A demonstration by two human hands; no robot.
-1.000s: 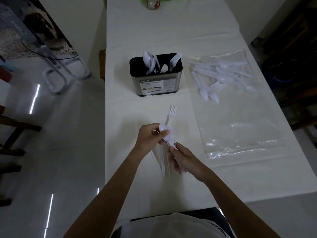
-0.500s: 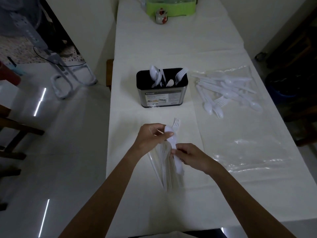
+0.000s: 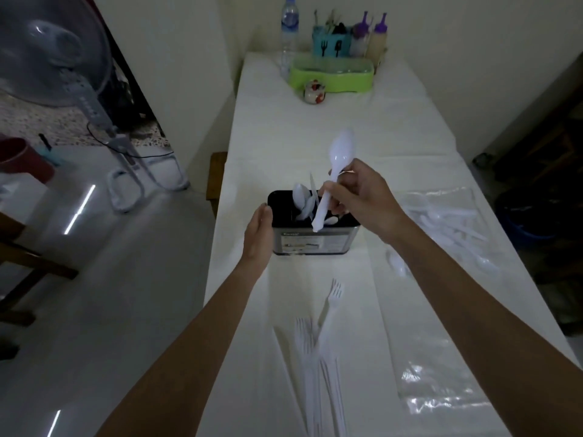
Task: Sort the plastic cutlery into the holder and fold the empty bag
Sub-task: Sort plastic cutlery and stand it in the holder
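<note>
The black and steel cutlery holder (image 3: 315, 242) stands mid-table with several white spoons and a knife inside. My right hand (image 3: 359, 193) is shut on a white plastic spoon (image 3: 334, 175), bowl up, its handle tip just above the holder's opening. My left hand (image 3: 260, 234) rests flat against the holder's left side, fingers together. A loose row of white forks (image 3: 318, 351) lies on the table near me. The clear plastic bag (image 3: 441, 313) lies flat on the right, with several pieces of cutlery (image 3: 454, 228) on its far end.
A green tray (image 3: 331, 75) with bottles, a teal utensil cup and a small ceramic pot (image 3: 314, 93) stands at the table's far end. A fan (image 3: 63, 67) is on the floor to the left. The table's left edge runs near my left arm.
Both hands left the fork pile near me and moved forward to the holder. My right hand carried the spoon up over the opening. My left hand came to the holder's side.
</note>
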